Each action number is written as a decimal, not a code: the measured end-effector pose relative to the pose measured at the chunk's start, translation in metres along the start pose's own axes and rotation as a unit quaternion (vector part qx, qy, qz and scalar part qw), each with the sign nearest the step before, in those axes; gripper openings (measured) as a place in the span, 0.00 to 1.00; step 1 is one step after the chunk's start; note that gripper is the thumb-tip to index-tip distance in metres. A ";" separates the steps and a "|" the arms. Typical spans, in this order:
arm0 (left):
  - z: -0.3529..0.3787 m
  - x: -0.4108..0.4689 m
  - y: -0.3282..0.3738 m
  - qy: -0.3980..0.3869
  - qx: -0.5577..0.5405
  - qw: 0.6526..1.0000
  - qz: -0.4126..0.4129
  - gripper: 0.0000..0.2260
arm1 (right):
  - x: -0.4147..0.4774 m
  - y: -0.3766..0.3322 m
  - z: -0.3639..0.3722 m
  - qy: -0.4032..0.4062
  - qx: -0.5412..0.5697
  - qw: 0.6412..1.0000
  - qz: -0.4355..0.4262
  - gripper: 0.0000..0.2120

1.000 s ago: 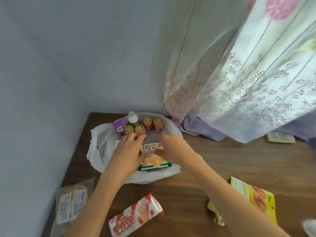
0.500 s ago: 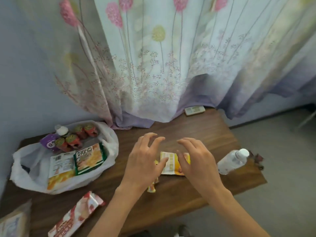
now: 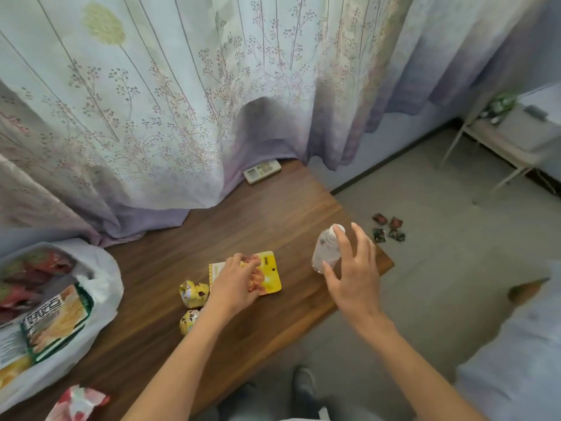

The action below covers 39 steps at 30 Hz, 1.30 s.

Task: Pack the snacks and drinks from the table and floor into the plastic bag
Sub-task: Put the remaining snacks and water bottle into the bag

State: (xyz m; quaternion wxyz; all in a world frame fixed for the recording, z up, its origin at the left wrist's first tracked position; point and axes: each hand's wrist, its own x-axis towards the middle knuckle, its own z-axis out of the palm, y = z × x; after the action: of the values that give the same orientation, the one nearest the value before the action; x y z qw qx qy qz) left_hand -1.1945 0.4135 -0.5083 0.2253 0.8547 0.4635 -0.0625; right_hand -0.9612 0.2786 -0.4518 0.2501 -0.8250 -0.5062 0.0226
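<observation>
Editor: Hands, where are they?

Photographer: Centre frame. Left hand (image 3: 235, 287) lies on a yellow pouch (image 3: 268, 278) flat on the table (image 3: 273, 220), fingers bent over its upper edge; whether they pinch it, I cannot tell. Right hand (image 3: 353, 275), fingers spread and holding nothing, hovers at a bottle (image 3: 325, 252) near the table's right corner.

Editor: Surroundings?

Photographer: Two small packets (image 3: 194, 294) just left of the pouch; bag (image 3: 104, 281), part-filled, far left; remote (image 3: 262, 171) by the curtain (image 3: 182, 117); wrappers (image 3: 388, 230) on the floor, right of the bottle.
</observation>
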 end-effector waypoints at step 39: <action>-0.046 0.017 -0.055 0.153 -0.297 0.936 -0.106 0.23 | 0.032 -0.033 0.054 -0.040 0.225 0.970 -0.084 0.45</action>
State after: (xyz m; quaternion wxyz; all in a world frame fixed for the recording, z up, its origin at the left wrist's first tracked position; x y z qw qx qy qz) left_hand -1.2343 0.4728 -0.4911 0.3877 0.6937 0.5779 0.1857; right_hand -0.9884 0.3389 -0.4775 0.4096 -0.7006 -0.5653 0.1479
